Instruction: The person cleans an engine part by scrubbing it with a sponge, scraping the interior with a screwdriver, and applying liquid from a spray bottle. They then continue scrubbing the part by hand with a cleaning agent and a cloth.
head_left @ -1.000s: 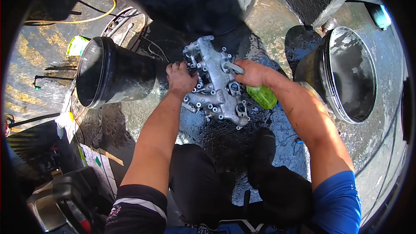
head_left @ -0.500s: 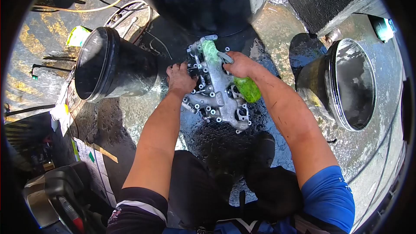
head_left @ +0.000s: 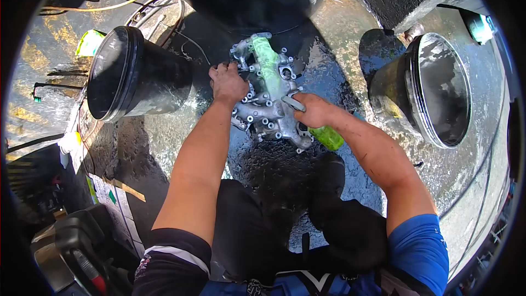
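Observation:
A cast-metal engine manifold [head_left: 263,112] with many bolt holes lies on the wet floor in front of me. Bright green liquid [head_left: 266,57] coats its far, upper part. My left hand [head_left: 228,83] grips the manifold's left edge, its fingers curled over the metal; part of the grip is hidden. In my right hand [head_left: 313,111] is a spray bottle [head_left: 327,138] of green liquid, its grey trigger head pointing over the middle of the manifold. My fingers wrap round the bottle's neck and trigger.
On the left a black bucket [head_left: 164,79] lies tipped on its side. Another bucket [head_left: 413,93] leans at the right. Hoses [head_left: 178,16] and cables run at the upper left. A dark, large container [head_left: 252,0] stands beyond the manifold. Papers [head_left: 118,203] lie at lower left.
The spray bottle in my right hand has moved back toward me and slightly right. Green liquid now spreads farther down the manifold. My left hand stays at the left edge.

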Tool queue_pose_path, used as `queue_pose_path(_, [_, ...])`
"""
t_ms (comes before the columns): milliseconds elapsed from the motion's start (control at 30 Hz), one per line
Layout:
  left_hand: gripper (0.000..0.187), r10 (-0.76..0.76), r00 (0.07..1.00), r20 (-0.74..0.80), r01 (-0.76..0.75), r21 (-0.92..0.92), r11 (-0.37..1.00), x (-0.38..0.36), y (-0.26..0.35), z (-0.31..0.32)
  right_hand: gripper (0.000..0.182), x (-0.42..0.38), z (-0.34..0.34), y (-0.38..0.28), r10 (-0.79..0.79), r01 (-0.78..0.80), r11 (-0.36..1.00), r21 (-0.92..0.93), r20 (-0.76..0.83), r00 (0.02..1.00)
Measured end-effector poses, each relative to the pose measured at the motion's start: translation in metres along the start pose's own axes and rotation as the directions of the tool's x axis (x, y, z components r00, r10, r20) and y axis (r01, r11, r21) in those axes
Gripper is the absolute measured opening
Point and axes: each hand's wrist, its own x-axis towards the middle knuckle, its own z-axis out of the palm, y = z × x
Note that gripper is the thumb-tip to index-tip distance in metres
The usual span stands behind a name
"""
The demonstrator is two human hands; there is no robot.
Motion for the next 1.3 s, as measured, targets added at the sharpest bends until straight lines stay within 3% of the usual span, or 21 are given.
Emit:
queue_pose_path(33, [0.076, -0.001, 1.0, -0.003, 0.001, -0.004, 1.0, 0.0, 0.002, -0.002, 0.037, -0.003, 0.002, 0.0, 0.061, -0.061, 0.998, -0.023, 0.006, 0.998])
queue_pose_path(133, [0.079, 0.217, 0.968, -0.127, -0.228, -0.077, 0.971, 0.018, -0.027, 0.02, 0.038, -0.024, 0.002, -0.02, 0.11, -0.11, 0.994, -0.003, 0.084, 0.99])
queue_pose_path(167, [0.081, 0.169, 0.957, -0.234, -0.238, -0.312, 0.92, 0.023, -0.04, 0.033, 0.039, -0.028, 0.012, -0.023, 0.036, -0.037, 0.999, 0.013, 0.097, 0.995])
queue_pose_path(233, [0.084, 0.002, 0.913, -0.408, -0.312, -0.694, 0.649, 0.036, -0.059, 0.047, 0.039, -0.026, 0.029, -0.028, -0.118, 0.115, 0.993, 0.043, 0.102, 0.988])
queue_pose_path(267, [0.086, -0.146, 0.943, -0.299, -0.148, -0.769, 0.622, 0.027, -0.062, 0.041, 0.039, -0.019, 0.042, -0.029, -0.178, 0.171, 0.983, 0.071, 0.107, 0.978])
queue_pose_path(333, [0.085, -0.32, 0.947, 0.037, 0.157, -0.921, 0.356, 0.013, -0.071, 0.038, 0.04, -0.019, 0.045, -0.054, -0.138, 0.135, 0.99, 0.041, 0.086, 0.987])
queue_pose_path(367, [0.085, -0.367, 0.905, 0.215, 0.301, -0.934, 0.194, 0.005, -0.076, 0.036, 0.04, -0.017, 0.045, -0.067, -0.12, 0.119, 0.993, 0.022, 0.076, 0.99])
queue_pose_path(400, [0.083, -0.317, 0.824, 0.469, 0.516, -0.852, 0.082, -0.007, -0.077, 0.033, 0.041, -0.009, 0.049, -0.074, -0.1, 0.1, 0.995, 0.0, 0.066, 0.993])
queue_pose_path(500, [0.077, -0.261, 0.777, 0.573, 0.621, -0.765, 0.171, -0.031, -0.082, 0.045, 0.041, 0.01, 0.053, -0.085, -0.173, 0.171, 0.984, 0.045, 0.03, 0.984])
queue_pose_path(533, [0.075, -0.192, 0.794, 0.577, 0.599, -0.796, 0.089, -0.036, -0.081, 0.048, 0.042, 0.016, 0.053, -0.087, -0.231, 0.228, 0.971, 0.068, 0.029, 0.973])
queue_pose_path(600, [0.07, -0.055, 0.83, 0.554, 0.55, -0.831, -0.08, -0.043, -0.079, 0.047, 0.043, 0.029, 0.056, -0.09, -0.181, 0.181, 0.984, 0.003, -0.023, 0.983])
queue_pose_path(700, [0.064, -0.17, 0.859, 0.482, 0.5, -0.863, 0.078, -0.029, -0.092, 0.068, 0.044, 0.041, 0.042, -0.102, -0.103, 0.1, 0.994, -0.035, -0.081, 0.991])
queue_pose_path(800, [0.062, -0.157, 0.864, 0.479, 0.48, -0.877, -0.029, -0.029, -0.092, 0.073, 0.046, 0.054, 0.031, -0.107, -0.177, 0.19, 0.979, 0.074, -0.155, 0.972])
queue_pose_path(900, [0.061, -0.16, 0.86, 0.484, 0.488, -0.873, -0.013, -0.031, -0.091, 0.072, 0.047, 0.063, 0.024, -0.113, -0.088, 0.081, 0.996, -0.041, -0.19, 0.978])
queue_pose_path(933, [0.061, -0.172, 0.859, 0.482, 0.49, -0.872, 0.005, -0.031, -0.091, 0.071, 0.048, 0.063, 0.023, -0.115, -0.037, 0.029, 0.998, -0.049, -0.168, 0.985])
queue_pose_path(1133, [0.06, -0.202, 0.866, 0.457, 0.473, -0.88, 0.04, -0.045, -0.078, 0.051, 0.049, 0.056, 0.04, -0.1, -0.177, 0.177, 0.984, 0.0, -0.062, 0.982])
queue_pose_path(1233, [0.06, -0.176, 0.848, 0.499, 0.51, -0.86, 0.021, -0.028, -0.097, 0.072, 0.049, 0.042, 0.052, -0.112, -0.093, 0.099, 0.988, -0.12, 0.054, 0.994])
queue_pose_path(1300, [0.059, -0.197, 0.845, 0.497, 0.515, -0.856, 0.051, -0.036, -0.09, 0.065, 0.039, 0.036, 0.067, -0.11, -0.056, 0.063, 0.994, -0.088, 0.082, 0.995])
